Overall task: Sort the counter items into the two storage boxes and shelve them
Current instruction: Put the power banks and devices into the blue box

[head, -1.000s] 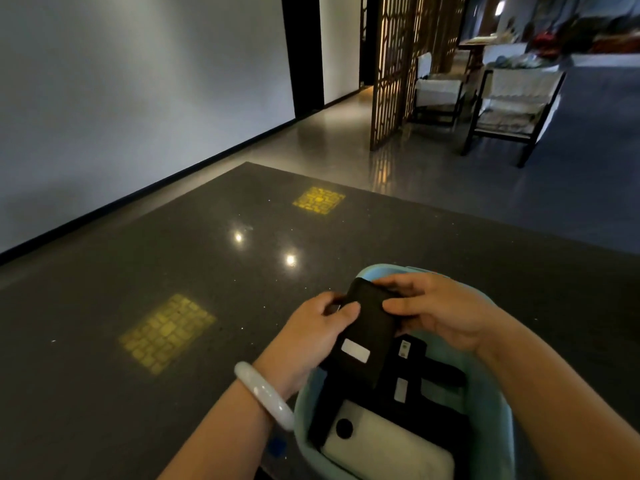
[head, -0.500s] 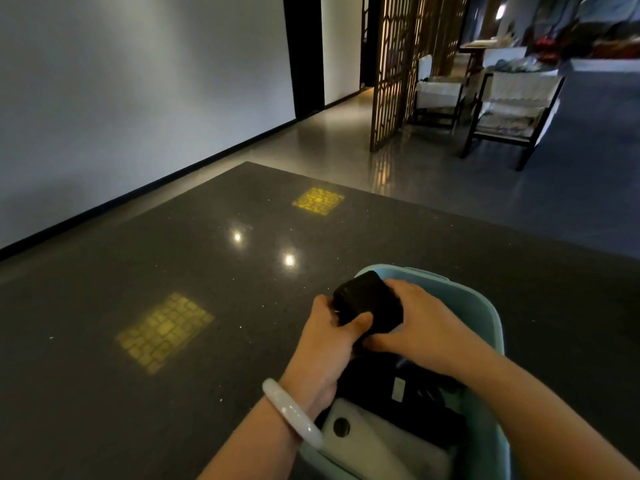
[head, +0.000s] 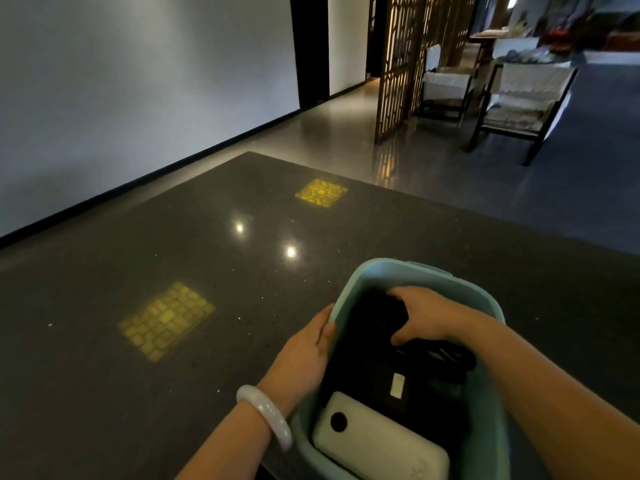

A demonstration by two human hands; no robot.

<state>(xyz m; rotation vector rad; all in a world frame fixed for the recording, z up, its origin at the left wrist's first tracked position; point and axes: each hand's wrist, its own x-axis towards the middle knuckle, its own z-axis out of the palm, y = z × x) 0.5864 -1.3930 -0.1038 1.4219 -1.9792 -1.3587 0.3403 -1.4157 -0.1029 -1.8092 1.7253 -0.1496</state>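
Storage box (head: 491, 427), pale teal, on dark counter (head: 138, 341) at 5 o'clock of view.
Left hand (head: 301, 358) grips the rim at 9 o'clock; right hand (head: 424, 315) inside, fingers curled round a black device (head: 377, 315), possibly a power bank. White power bank (head: 377, 445) lies at 6 o'clock.

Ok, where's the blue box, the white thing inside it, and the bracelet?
blue storage box (head: 415, 270): head view, far rim.
white power bank (head: 377, 445): head view, flat top face.
white bangle (head: 266, 412): head view, band on left wrist.
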